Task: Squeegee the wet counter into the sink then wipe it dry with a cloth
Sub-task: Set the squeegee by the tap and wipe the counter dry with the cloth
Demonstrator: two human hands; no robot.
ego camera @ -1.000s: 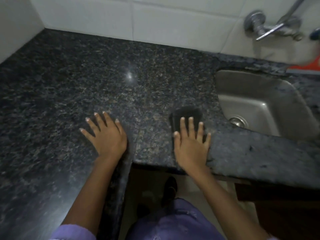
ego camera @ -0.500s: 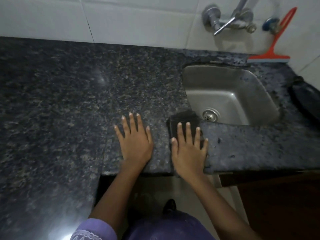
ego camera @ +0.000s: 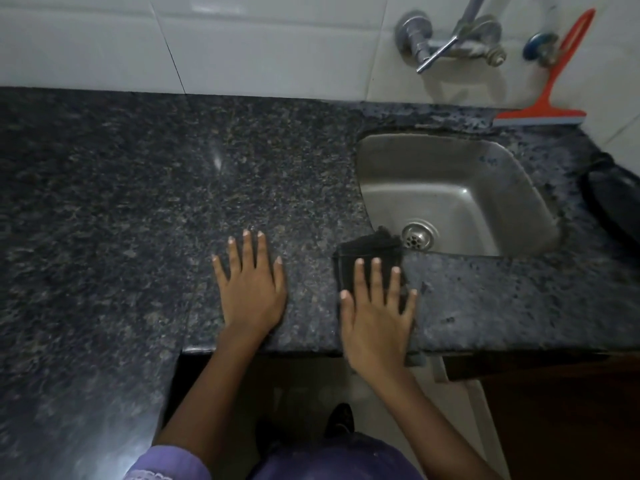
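Observation:
A dark folded cloth (ego camera: 369,249) lies on the speckled granite counter (ego camera: 138,202) at the near left corner of the steel sink (ego camera: 450,188). My right hand (ego camera: 379,313) presses flat on the cloth, fingers spread, and covers its near half. My left hand (ego camera: 251,289) rests flat and spread on the bare counter a little to the left, holding nothing. An orange squeegee (ego camera: 550,109) leans against the white tiled wall behind the sink, blade down on the counter.
A chrome tap (ego camera: 446,43) juts from the tiled wall above the sink. A dark object (ego camera: 613,199) lies on the counter at the right edge. The counter's front edge runs just below my hands and steps toward me on the left.
The view has swung right, bringing the squeegee and whole sink into sight. My right hand has slid the cloth right toward the sink corner; my left hand followed along the counter.

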